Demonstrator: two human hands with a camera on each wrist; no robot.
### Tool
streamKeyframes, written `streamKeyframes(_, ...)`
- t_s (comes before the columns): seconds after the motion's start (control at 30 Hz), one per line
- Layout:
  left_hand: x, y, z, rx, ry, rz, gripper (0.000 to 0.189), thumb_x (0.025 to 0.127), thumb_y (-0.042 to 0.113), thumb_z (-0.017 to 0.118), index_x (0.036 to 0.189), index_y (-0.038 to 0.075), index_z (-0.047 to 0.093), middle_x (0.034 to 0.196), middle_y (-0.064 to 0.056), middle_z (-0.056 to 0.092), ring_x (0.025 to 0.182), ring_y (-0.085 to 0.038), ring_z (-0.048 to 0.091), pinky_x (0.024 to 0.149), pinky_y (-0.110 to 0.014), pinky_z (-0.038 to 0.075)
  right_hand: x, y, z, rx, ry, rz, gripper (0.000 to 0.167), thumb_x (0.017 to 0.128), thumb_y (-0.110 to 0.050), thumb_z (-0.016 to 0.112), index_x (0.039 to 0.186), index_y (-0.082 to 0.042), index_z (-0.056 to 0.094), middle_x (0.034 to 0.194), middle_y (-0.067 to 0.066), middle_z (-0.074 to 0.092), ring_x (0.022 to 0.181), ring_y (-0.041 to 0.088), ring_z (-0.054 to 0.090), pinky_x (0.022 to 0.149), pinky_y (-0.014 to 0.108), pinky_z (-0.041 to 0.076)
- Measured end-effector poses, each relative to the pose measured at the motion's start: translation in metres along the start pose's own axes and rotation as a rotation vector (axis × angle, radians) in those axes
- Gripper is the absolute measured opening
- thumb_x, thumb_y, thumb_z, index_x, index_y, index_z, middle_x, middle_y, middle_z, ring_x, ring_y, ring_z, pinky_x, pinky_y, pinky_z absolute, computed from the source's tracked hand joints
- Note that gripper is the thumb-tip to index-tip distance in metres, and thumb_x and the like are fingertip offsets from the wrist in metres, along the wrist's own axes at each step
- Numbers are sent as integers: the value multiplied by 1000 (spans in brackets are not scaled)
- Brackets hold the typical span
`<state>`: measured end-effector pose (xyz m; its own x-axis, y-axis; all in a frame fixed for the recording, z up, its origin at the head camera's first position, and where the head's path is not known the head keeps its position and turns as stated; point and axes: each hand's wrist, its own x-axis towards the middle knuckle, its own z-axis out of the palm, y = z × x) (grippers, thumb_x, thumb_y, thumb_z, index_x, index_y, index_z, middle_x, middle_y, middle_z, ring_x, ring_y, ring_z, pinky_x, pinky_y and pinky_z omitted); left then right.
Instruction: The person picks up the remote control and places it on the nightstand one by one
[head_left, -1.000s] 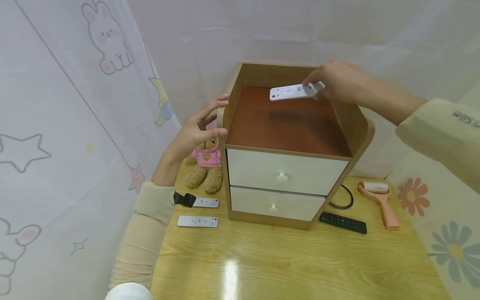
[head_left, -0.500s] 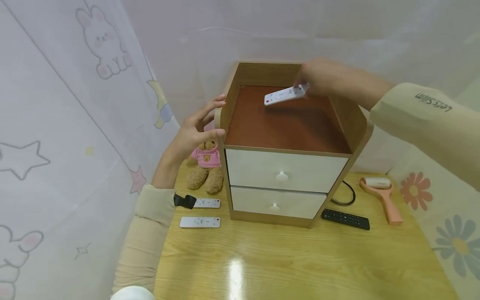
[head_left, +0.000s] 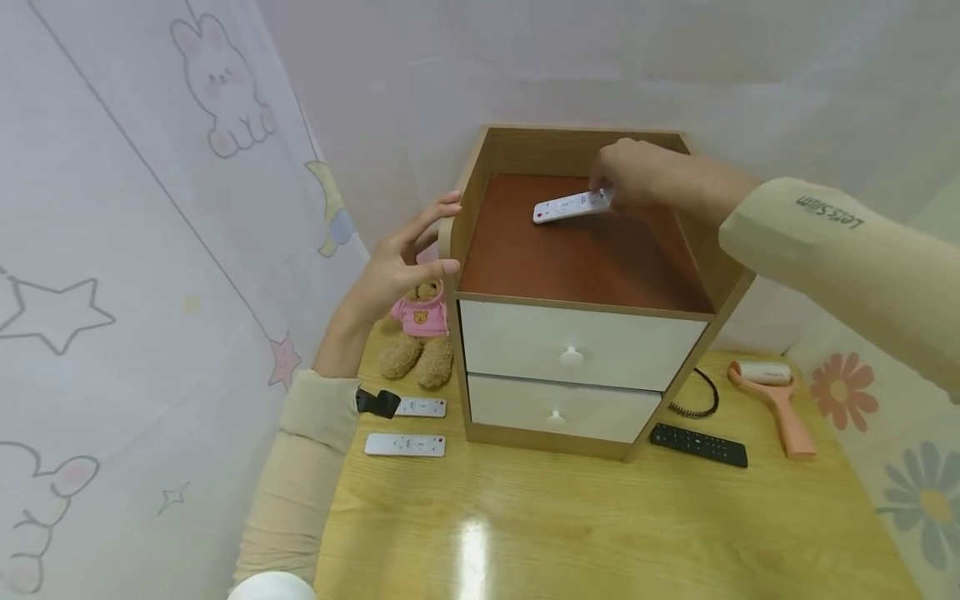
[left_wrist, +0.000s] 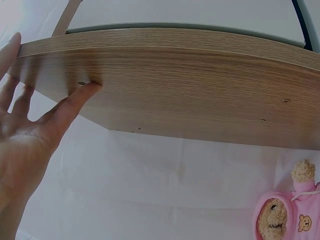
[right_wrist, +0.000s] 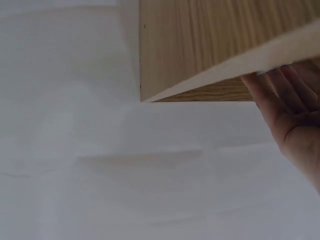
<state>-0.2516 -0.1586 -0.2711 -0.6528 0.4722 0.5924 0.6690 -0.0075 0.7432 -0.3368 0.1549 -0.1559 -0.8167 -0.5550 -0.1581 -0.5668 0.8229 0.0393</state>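
My right hand (head_left: 633, 172) pinches a white remote control (head_left: 564, 208) by its right end. The remote tilts slightly, low over the brown top shelf (head_left: 540, 262) of a small wooden cabinet (head_left: 583, 306). In the right wrist view the cabinet's side panel hides the fingertips of the right hand (right_wrist: 295, 110) and most of the remote. My left hand (head_left: 401, 260) rests against the cabinet's left side panel, fingers spread, thumb near the front edge. In the left wrist view, a fingertip of the left hand (left_wrist: 37, 127) touches the outer face of that side panel (left_wrist: 185, 85).
A teddy bear (head_left: 422, 318) in pink sits left of the cabinet. Two more white remotes lie before it, the nearer remote (head_left: 405, 445) in full view. At the right are a black remote (head_left: 699, 445), a coiled black cord (head_left: 696, 412) and an orange-handled lint roller (head_left: 783, 412).
My right hand has moved left and down with the white remote, bringing it closer to the shelf. The left hand stays against the cabinet's side panel.
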Motion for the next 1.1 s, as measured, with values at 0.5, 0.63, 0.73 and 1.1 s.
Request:
streamKeyframes(0.5,-3,4,-1,13,6,-13,58,87,-11,61,140,-5,40,156,-8,29,141,-23,30,117,-41,21,11,11,20,-11,-13,-46,41,74,6,72,114,11,62,112,27,62,101,39,56,88,53,46)
streamKeyframes(0.63,-2,6,0,14,7,-25,57,87,-9,62,140,-5,40,156,-7,30,141,-21,31,117,-40,20,11,13,22,-24,-10,-52,42,75,5,71,115,12,61,112,29,61,104,40,56,90,53,46)
streamKeyframes(0.73,-2,6,0,11,3,-24,57,87,-10,62,139,-5,40,156,-7,29,141,-21,30,117,-40,20,11,14,23,-27,-2,-62,42,74,6,71,115,13,61,111,29,61,104,41,56,90,53,46)
streamKeyframes(1.1,-1,3,0,-3,-6,-20,57,87,-12,60,140,-5,39,156,-8,28,142,-22,28,117,-41,20,8,15,25,-30,-8,-67,45,78,1,73,118,12,59,119,29,59,109,43,55,92,53,46)
